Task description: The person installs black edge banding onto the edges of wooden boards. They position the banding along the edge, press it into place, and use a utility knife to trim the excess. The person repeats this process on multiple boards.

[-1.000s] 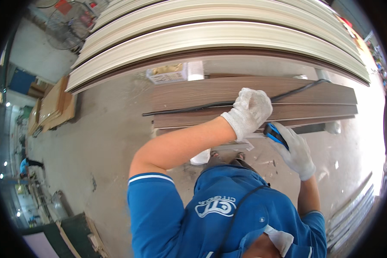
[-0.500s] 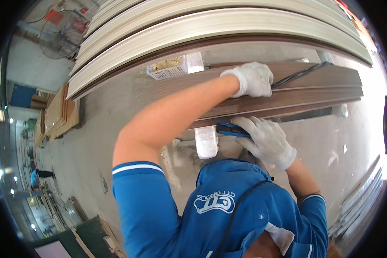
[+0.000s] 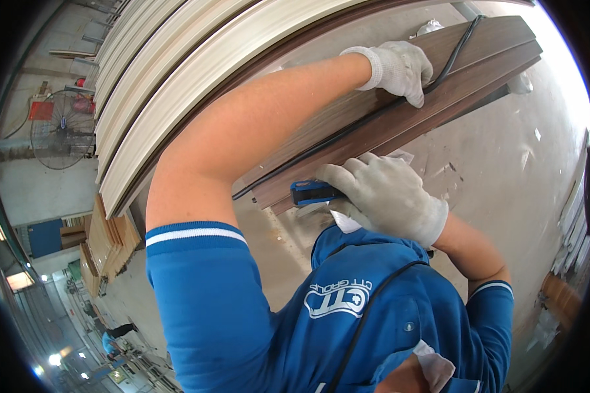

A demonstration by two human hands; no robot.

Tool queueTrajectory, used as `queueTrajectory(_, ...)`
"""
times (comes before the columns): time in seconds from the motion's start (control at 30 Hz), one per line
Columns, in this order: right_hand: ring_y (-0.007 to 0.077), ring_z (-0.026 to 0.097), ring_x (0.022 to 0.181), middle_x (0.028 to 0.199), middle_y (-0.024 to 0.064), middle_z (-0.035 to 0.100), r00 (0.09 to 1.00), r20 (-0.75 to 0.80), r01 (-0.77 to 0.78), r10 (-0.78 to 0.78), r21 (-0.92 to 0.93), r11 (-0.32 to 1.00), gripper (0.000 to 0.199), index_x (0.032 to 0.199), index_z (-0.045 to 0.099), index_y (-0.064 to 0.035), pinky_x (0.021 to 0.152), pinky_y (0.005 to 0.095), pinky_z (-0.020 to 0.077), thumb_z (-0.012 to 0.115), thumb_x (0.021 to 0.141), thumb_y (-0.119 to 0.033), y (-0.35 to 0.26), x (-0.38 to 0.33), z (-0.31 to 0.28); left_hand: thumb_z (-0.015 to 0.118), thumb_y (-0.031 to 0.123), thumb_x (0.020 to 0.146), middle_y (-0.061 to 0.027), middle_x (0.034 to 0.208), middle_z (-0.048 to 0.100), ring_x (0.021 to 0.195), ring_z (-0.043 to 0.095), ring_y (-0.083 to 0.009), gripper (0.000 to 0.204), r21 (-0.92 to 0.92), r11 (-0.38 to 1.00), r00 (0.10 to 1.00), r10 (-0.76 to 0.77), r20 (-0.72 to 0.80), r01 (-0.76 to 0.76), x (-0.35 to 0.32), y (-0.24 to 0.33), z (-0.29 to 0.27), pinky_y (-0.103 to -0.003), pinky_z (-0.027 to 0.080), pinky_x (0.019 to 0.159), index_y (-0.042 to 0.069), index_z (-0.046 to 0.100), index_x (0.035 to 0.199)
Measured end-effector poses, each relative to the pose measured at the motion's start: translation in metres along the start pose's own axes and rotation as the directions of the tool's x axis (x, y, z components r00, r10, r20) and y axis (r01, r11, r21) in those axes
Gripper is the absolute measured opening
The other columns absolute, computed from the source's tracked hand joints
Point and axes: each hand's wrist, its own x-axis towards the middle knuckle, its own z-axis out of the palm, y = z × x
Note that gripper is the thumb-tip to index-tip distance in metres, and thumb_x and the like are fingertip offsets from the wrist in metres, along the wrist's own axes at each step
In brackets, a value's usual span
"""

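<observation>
a: where are your hands?

b: your left hand (image 3: 400,65), in a white knit glove, lies palm down on the long dark brown wood-grain plank (image 3: 452,78), fingers curled over a thin black cord (image 3: 449,62) that runs along the plank's upper face. whether that grip pinches the cord or only presses it, i cannot tell.

a: and the other?

b: your right hand (image 3: 383,196), also gloved, is closed around a small blue and black handled tool (image 3: 311,192). the tool's tip sits against the lower edge of the plank, near the plank's end closest to you.

a: where does the plank lie?

b: it slants from your chest up toward the upper right, above a grey concrete floor (image 3: 498,170). i cannot see what carries it.

a: what else is about you?

b: a stack of long pale cream boards (image 3: 177,98) arcs across the upper left, just behind your left arm. farther left stands a round wire-cage fan (image 3: 62,131), and below it a pile of light wooden panels (image 3: 105,242).
</observation>
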Motion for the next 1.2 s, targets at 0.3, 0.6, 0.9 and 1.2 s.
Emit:
queueTrajectory(0.3,0.0219,0.072,0.079,0.084,0.0078,0.068,0.984,0.076,0.168,-0.160,-0.124,0.978,0.020,0.104,0.067,-0.0066,0.058,0.0339,0.0595,0.067,0.086,-0.016,-0.030,0.043,0.037,0.072,0.038,0.084,-0.0112,0.095,0.071,0.094,0.069,-0.0306,0.030,0.228,0.955,0.961,0.227,-0.160,-0.188,0.002,-0.018,0.019,-0.042,0.055,0.086,0.009,0.069,0.094)
queueTrajectory(0.6,0.0231,0.070,0.068,0.075,0.0094,0.066,0.976,0.055,0.217,-0.211,-0.121,0.969,0.029,0.107,0.066,-0.0029,0.052,0.0327,0.0582,0.068,0.083,-0.019,-0.039,0.068,0.046,0.073,0.032,0.080,-0.0065,0.082,0.066,0.077,0.067,-0.0298,0.025,0.172,0.915,0.833,0.403,-0.380,-0.365,0.008,-0.039,0.037,-0.043,0.054,0.072,0.010,0.062,0.076)
queueTrajectory(0.9,0.0267,0.070,0.067,0.073,0.0134,0.065,0.968,0.185,0.187,-0.169,-0.088,0.978,0.035,0.120,0.064,-0.0006,0.050,0.0366,0.0579,0.065,0.090,-0.018,-0.011,0.063,0.024,0.073,0.031,0.081,-0.0063,0.085,0.068,0.079,0.070,-0.0291,0.022,0.131,0.942,0.831,0.334,-0.445,-0.308,0.007,-0.041,0.045,-0.044,0.055,0.072,0.011,0.066,0.078)
queueTrajectory(1.2,0.0206,0.064,0.060,0.067,0.0043,0.056,0.971,0.239,0.078,-0.027,-0.207,0.975,0.036,0.119,0.070,-0.0148,0.052,0.0338,0.0542,0.067,0.085,-0.027,0.018,0.048,-0.001,0.073,0.030,0.080,-0.0073,0.085,0.068,0.078,0.070,-0.0290,0.022,0.130,0.944,0.839,0.328,-0.434,-0.302,0.008,-0.040,0.044,-0.044,0.056,0.069,0.010,0.067,0.078)
